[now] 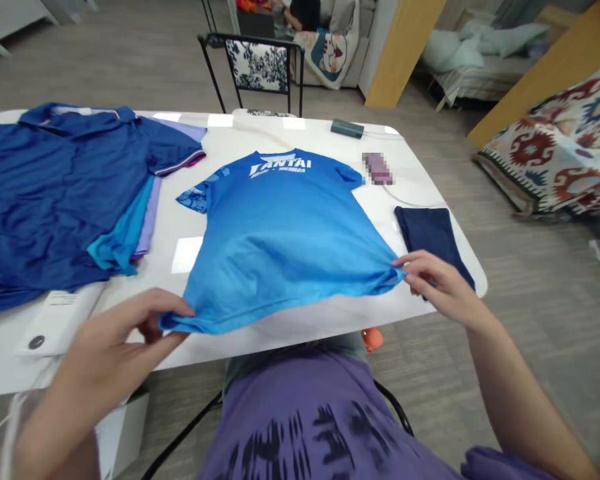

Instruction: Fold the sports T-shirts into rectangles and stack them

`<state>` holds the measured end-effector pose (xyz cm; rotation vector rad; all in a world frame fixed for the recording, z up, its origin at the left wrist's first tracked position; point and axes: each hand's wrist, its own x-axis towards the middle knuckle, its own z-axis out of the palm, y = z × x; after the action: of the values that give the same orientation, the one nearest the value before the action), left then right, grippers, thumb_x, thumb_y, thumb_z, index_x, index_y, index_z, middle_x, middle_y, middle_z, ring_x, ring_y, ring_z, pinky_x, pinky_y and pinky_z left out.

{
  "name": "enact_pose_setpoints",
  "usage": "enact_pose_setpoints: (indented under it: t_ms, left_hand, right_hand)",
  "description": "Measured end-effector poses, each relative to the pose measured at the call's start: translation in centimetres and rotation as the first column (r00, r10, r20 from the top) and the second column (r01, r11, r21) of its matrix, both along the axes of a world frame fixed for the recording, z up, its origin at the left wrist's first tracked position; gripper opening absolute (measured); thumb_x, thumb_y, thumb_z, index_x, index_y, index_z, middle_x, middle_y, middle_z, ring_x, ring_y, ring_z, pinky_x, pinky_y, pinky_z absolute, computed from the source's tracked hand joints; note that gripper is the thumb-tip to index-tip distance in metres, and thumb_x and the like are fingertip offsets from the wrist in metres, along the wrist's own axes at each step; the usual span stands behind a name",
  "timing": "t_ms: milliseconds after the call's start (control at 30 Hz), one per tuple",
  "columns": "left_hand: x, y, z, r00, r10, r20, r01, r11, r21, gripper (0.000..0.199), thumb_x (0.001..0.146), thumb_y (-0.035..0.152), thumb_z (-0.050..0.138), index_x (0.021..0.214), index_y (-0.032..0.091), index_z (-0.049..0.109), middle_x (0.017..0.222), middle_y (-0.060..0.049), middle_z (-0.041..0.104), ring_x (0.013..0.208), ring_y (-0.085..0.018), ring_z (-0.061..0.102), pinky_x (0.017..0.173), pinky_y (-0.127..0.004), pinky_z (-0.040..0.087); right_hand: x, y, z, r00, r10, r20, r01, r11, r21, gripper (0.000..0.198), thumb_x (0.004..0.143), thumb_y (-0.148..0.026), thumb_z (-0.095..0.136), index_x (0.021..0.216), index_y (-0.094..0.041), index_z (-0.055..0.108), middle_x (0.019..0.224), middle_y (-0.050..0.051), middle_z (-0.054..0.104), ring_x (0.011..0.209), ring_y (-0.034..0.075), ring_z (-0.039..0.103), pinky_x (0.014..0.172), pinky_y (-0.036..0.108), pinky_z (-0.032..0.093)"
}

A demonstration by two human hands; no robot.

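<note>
A blue T-shirt (pixel 285 227) with white lettering near its collar lies spread on the white table (pixel 300 313), collar pointing away from me. My left hand (pixel 125 340) pinches the shirt's near left hem corner between thumb and fingers. At the opposite hem corner, my right hand (pixel 437 283) grips the cloth with closed fingertips. The hem is stretched between both hands and looks slightly raised at the table's front edge. Both short sleeves rest flat on the tabletop, the left one patterned.
Left on the table is a pile of shirts, a navy polo (pixel 75 193) on top, partly over a white box (pixel 63 317). Folded dark cloth (pixel 427 233), a pinkish blurred item (pixel 377 169) and a dark green case (pixel 347 129) lie right. Beyond stands a chair (pixel 257 67); a person sits behind.
</note>
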<state>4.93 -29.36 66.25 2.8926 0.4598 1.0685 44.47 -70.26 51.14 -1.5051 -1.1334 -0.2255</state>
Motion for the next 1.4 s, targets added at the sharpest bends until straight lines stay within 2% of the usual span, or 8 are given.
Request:
enact_pose_setpoints:
  t_ms: [200, 300, 467, 600, 767, 967, 1167, 1400]
  left_hand:
    - [-0.4, 0.5, -8.1, 0.978, -0.105, -0.182, 0.039, 0.94, -0.338, 0.039, 0.066, 0.061, 0.091, 0.104, 0.064, 0.087, 0.082, -0.003, 0.08, 0.061, -0.034, 0.069, 0.057, -0.054, 0.057]
    - [4.3, 1.0, -4.7, 0.988, -0.146, -0.059, 0.135, 0.978, -0.161, 0.047, 0.093, 0.06, 0.076, 0.14, 0.065, 0.075, 0.144, 0.0, 0.08, 0.126, -0.038, 0.079, 0.103, -0.06, 0.068]
    - [19.6, 8.6, 5.4, 0.997, 0.057, 0.045, -0.062, 0.991, 0.118, 0.065, 0.113, 0.06, 0.039, 0.17, 0.033, 0.058, 0.18, -0.008, 0.054, 0.171, -0.034, 0.044, 0.147, -0.057, 0.029]
    - [26.7, 17.1, 9.3, 0.97, 0.211, -0.12, -0.2, 0.975, 0.101, 0.08, 0.112, 0.066, 0.041, 0.179, 0.024, 0.047, 0.191, -0.013, 0.036, 0.181, -0.042, 0.022, 0.148, -0.068, 0.016]
    - [25.7, 20.3, 10.3, 0.959, 0.269, -0.09, -0.253, 0.955, 0.155, 0.082, 0.114, 0.069, 0.04, 0.183, 0.026, 0.041, 0.195, -0.01, 0.029, 0.182, -0.042, 0.018, 0.146, -0.074, 0.01]
    - [27.6, 16.5, 10.9, 0.959, 0.241, -0.152, -0.192, 0.94, 0.28, 0.085, 0.119, 0.069, 0.023, 0.187, 0.017, 0.029, 0.196, -0.013, 0.024, 0.183, -0.04, 0.013, 0.146, -0.071, 0.006]
    - [34.4, 18.1, 13.0, 0.96, 0.192, -0.205, -0.137, 0.957, 0.256, 0.095, 0.114, 0.079, 0.033, 0.189, 0.021, 0.026, 0.197, -0.013, 0.016, 0.184, -0.043, 0.009, 0.147, -0.071, 0.003]
    - [41.3, 21.8, 17.5, 0.968, 0.091, -0.234, 0.036, 0.872, 0.488, 0.113, 0.095, 0.044, -0.025, 0.163, -0.031, 0.024, 0.172, -0.048, 0.032, 0.162, -0.068, 0.017, 0.106, -0.093, 0.02]
  right_hand:
    - [-1.0, 0.4, -5.8, 0.994, 0.109, 0.013, -0.103, 0.963, -0.247, 0.024, 0.106, -0.057, 0.075, 0.127, -0.056, 0.086, 0.142, 0.001, 0.081, 0.101, 0.032, 0.085, 0.074, 0.052, 0.073]
    - [1.7, 2.5, -2.3, 0.997, -0.039, 0.063, 0.051, 0.976, -0.212, 0.038, 0.109, -0.061, 0.069, 0.144, -0.053, 0.079, 0.142, 0.004, 0.081, 0.113, 0.034, 0.084, 0.093, 0.053, 0.073]
    - [11.4, 12.7, 8.4, 0.93, -0.288, 0.226, 0.33, 0.927, -0.178, 0.069, 0.115, -0.071, 0.047, 0.167, -0.028, 0.063, 0.172, 0.014, 0.061, 0.154, 0.036, 0.063, 0.128, 0.056, 0.055]
    - [18.8, 18.6, 12.4, 0.881, -0.362, 0.305, 0.459, 0.813, -0.359, 0.08, 0.114, -0.074, 0.048, 0.172, -0.02, 0.058, 0.18, 0.019, 0.052, 0.165, 0.039, 0.049, 0.138, 0.059, 0.042]
    - [21.0, 19.3, 11.4, 0.768, -0.56, 0.31, 0.64, 0.664, -0.386, 0.094, 0.112, -0.082, 0.038, 0.179, -0.017, 0.049, 0.186, 0.025, 0.04, 0.166, 0.053, 0.044, 0.134, 0.077, 0.036]
    - [17.4, 24.4, 13.2, 0.844, -0.374, 0.386, 0.507, 0.791, -0.342, 0.098, 0.113, -0.084, 0.018, 0.188, -0.023, 0.032, 0.195, 0.01, 0.024, 0.179, 0.044, 0.026, 0.146, 0.068, 0.026]
    - [21.7, 29.7, 16.4, 0.84, -0.359, 0.408, 0.51, 0.78, -0.363, 0.108, 0.107, -0.095, 0.031, 0.19, -0.027, 0.025, 0.197, 0.008, 0.013, 0.181, 0.05, 0.008, 0.143, 0.082, 0.007]
    - [28.1, 31.2, 20.0, 0.829, -0.358, 0.429, 0.51, 0.799, -0.318, 0.097, 0.112, -0.087, 0.027, 0.19, -0.028, 0.028, 0.196, 0.005, 0.018, 0.182, 0.044, 0.011, 0.146, 0.076, 0.007]
